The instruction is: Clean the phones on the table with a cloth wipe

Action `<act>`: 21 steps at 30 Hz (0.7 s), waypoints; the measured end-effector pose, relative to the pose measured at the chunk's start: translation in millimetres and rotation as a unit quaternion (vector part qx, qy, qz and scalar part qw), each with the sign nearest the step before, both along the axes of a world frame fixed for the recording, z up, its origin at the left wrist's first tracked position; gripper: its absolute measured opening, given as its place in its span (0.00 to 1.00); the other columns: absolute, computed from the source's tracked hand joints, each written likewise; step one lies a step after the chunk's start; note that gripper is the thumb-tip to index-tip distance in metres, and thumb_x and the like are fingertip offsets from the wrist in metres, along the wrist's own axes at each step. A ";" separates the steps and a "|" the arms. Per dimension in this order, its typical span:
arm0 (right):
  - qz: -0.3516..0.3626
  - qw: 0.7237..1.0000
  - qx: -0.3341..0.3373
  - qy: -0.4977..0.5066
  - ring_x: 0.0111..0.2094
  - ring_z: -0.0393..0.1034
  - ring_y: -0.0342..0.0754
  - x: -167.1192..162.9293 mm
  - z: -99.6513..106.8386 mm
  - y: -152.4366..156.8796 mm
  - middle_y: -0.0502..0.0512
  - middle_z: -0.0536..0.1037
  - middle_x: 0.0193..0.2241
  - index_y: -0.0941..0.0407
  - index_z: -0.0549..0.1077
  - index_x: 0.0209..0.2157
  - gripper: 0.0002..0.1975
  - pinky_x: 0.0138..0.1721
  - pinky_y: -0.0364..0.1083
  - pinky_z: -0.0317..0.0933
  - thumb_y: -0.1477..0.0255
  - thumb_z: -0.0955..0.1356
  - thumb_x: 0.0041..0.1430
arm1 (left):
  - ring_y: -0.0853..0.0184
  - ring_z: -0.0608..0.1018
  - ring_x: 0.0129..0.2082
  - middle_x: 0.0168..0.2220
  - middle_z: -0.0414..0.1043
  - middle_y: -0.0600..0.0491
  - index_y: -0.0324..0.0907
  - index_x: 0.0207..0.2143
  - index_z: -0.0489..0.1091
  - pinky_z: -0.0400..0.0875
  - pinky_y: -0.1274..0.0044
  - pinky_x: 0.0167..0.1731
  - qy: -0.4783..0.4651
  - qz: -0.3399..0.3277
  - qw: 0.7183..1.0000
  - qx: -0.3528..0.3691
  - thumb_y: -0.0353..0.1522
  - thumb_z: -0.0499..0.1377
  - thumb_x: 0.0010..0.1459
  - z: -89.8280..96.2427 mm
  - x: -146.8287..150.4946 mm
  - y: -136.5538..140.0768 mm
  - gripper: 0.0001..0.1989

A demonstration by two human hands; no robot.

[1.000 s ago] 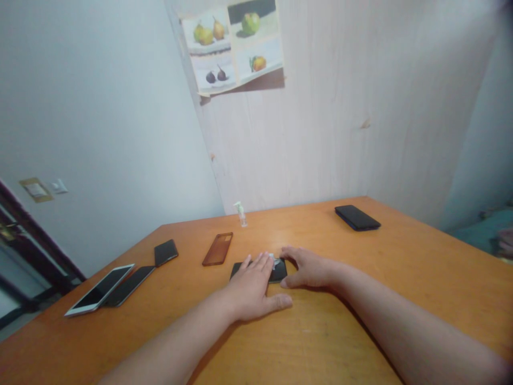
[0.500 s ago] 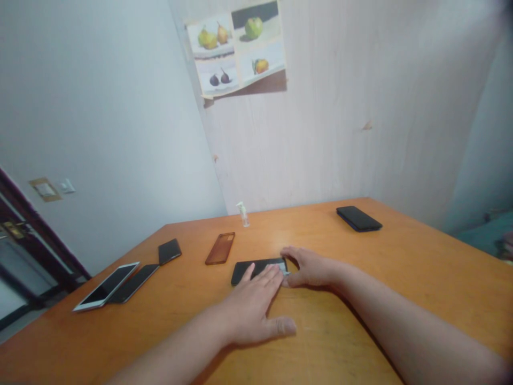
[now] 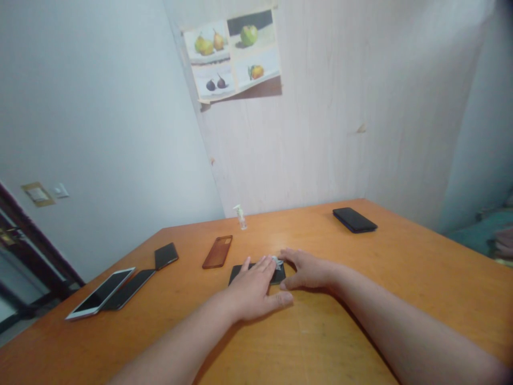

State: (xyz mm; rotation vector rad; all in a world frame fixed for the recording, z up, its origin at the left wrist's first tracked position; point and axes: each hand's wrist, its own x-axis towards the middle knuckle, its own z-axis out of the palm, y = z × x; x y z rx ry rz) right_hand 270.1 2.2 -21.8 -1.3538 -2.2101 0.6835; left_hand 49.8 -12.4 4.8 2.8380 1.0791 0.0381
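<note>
A black smartphone lies flat on the table in front of me. My left hand rests across it, fingers stretched out and thumb spread, covering much of the screen. Beneath its fingertips a crumpled whitish wipe shows near the phone's upper right corner. At the phone's right end is my right hand, its index finger at the upper corner and its thumb at the lower one, bracing the phone between them.
On the wooden table a brown phone case and a small pump bottle stand beyond my hands. To the left lie a white tablet, a long black phone and a smaller dark phone. A black case sits far right.
My left hand and the wipe have slid up toward the phone's far edge, baring its lower right corner. My right hand stays at the phone's end. The view has shifted slightly.
</note>
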 end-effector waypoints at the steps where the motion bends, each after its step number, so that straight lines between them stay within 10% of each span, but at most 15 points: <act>1: -0.001 1.000 -0.002 0.004 0.47 0.69 0.57 -0.3 0.2 -0.4 0.55 0.75 0.47 0.53 0.72 0.50 0.32 0.47 0.51 0.62 0.58 0.75 0.41 | 0.50 0.50 0.68 0.69 0.44 0.40 0.40 0.69 0.43 0.40 0.52 0.64 -0.003 -0.008 1.000 0.002 0.61 0.43 0.58 0.4 5.2 -0.7 0.47; 13: -0.016 0.999 -0.019 0.022 0.49 0.68 0.58 0.9 -1.7 1.0 0.56 0.74 0.48 0.52 0.73 0.48 0.33 0.50 0.53 0.61 0.56 0.76 0.39 | 0.53 0.48 0.69 0.69 0.42 0.44 0.45 0.69 0.41 0.35 0.55 0.66 0.025 0.002 1.000 0.018 0.58 0.45 0.60 4.6 -52.3 -39.4 0.43; 21: -0.008 0.999 -0.022 0.031 0.50 0.67 0.59 1.2 -1.5 0.4 0.57 0.73 0.50 0.52 0.72 0.51 0.34 0.51 0.53 0.61 0.58 0.76 0.40 | 0.52 0.48 0.69 0.69 0.41 0.42 0.43 0.69 0.44 0.37 0.52 0.64 0.024 0.091 0.995 0.040 0.57 0.43 0.62 -4.0 -76.8 -11.0 0.41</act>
